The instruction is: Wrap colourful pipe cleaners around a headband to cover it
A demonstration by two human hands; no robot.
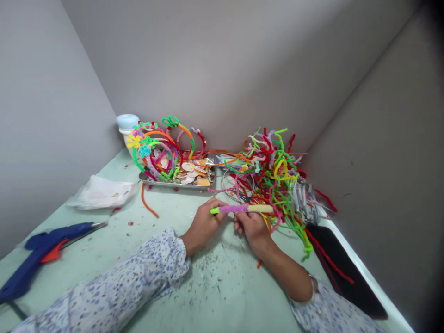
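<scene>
Between my two hands is a narrow band wrapped in fuzzy pipe cleaner (239, 209), bright green at its left end, purple in the middle and cream at the right. It lies level, seen edge-on, so its full shape is hidden. My left hand (207, 221) is closed on its green and purple part. My right hand (255, 227) pinches it from below, around where purple meets cream. Just beyond and to the right spreads a tangled heap of coloured pipe cleaners (270, 175), close to my right fingers.
A metal tray (176, 185) holds decorated headbands (163, 143) and pale discs. Behind it stands a blue-capped bottle (127, 122). On the left are a plastic bag (102, 192) and a blue glue gun (45, 245). A dark flat phone-like slab (347, 268) lies right, below grey wire coils (305, 201).
</scene>
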